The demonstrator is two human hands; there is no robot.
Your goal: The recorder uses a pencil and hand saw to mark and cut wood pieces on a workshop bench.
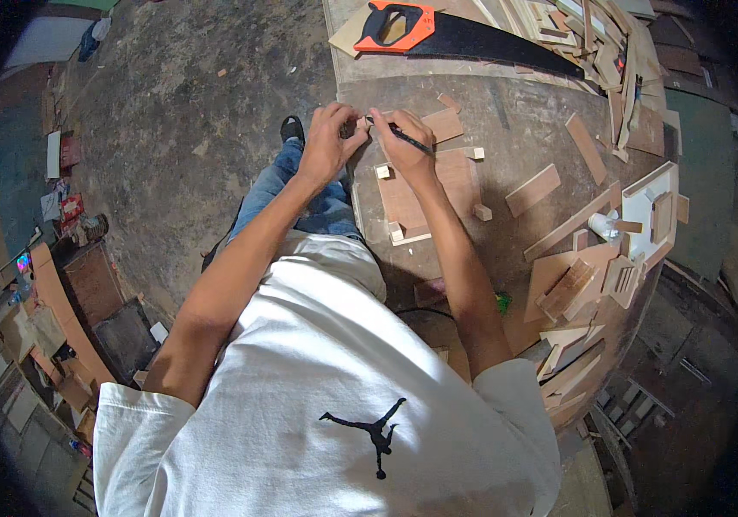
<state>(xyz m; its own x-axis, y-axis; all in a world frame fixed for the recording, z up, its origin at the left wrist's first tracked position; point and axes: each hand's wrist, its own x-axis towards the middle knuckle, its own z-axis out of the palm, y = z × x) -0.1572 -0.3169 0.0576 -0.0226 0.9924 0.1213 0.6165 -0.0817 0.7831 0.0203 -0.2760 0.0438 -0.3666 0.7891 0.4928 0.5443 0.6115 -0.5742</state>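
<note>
Left hand (331, 140) is pinching a wood block (363, 124), seemingly steadying it for the pen (409, 139) right hand (404, 140) is gripping.

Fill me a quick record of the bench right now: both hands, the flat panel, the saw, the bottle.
Left hand: pinching a small wood piece
Right hand: holding a black pen, tip at that piece
Panel: lying flat under the right forearm, small blocks at its corners
Saw: orange handle, black blade, lying at the far end
Bottle: white, at the right among wood scraps
</note>
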